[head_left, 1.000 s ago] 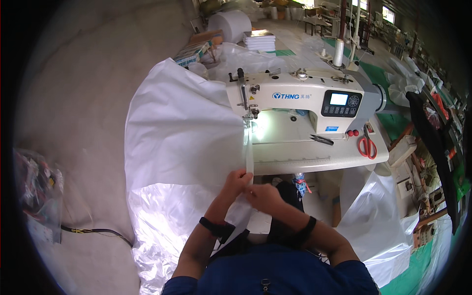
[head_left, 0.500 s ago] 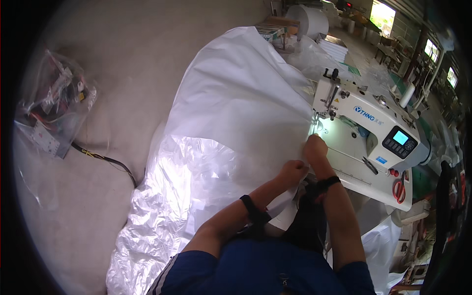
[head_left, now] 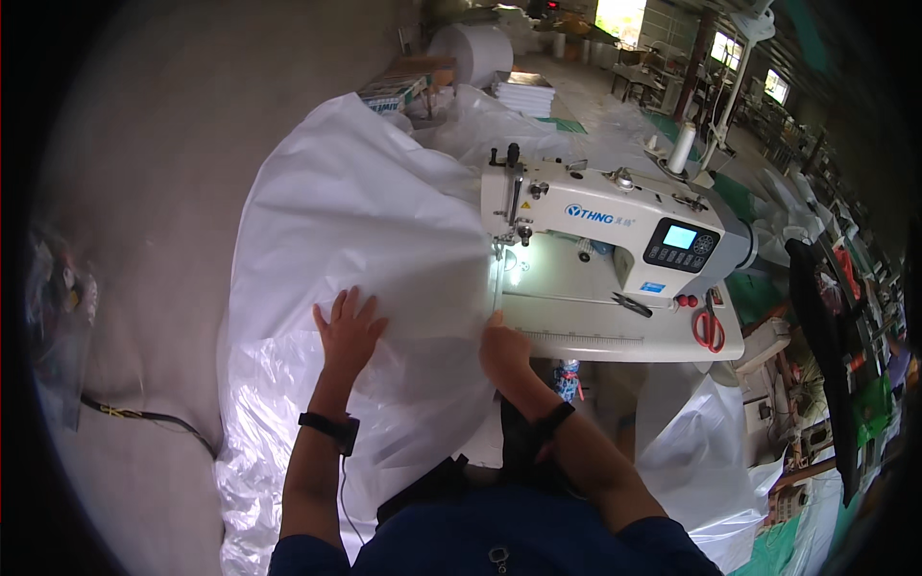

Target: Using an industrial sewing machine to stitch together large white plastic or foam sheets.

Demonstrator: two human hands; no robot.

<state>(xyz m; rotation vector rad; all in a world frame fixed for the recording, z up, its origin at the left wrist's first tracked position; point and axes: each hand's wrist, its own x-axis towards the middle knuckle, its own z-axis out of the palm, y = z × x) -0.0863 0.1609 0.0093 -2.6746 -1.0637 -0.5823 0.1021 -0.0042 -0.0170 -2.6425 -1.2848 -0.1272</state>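
Observation:
A large sheet of white fabric point(head_left: 355, 206) spreads left of a white sewing machine point(head_left: 595, 206), its right edge running under the lit needle area. My left hand point(head_left: 350, 331) lies flat on the sheet with its fingers spread. Close in front of the needle, my right hand point(head_left: 502, 350) is closed at the sheet's edge, apparently pinching it; the fingertips are partly hidden. Shiny clear plastic film point(head_left: 274, 413) covers the lower left of the sheet.
Black thread snips point(head_left: 632, 305) and red-handled scissors point(head_left: 709, 331) lie on the machine bed's right side. A white thread cone point(head_left: 683, 149) stands behind the machine. At the back are a big white roll point(head_left: 473, 53) and a stack of white sheets point(head_left: 523, 94). A black cable point(head_left: 154, 418) crosses the floor.
My left hand has moved left, away from the right hand, and opened flat on the fabric. The right hand stays closed by the needle. The view has turned right.

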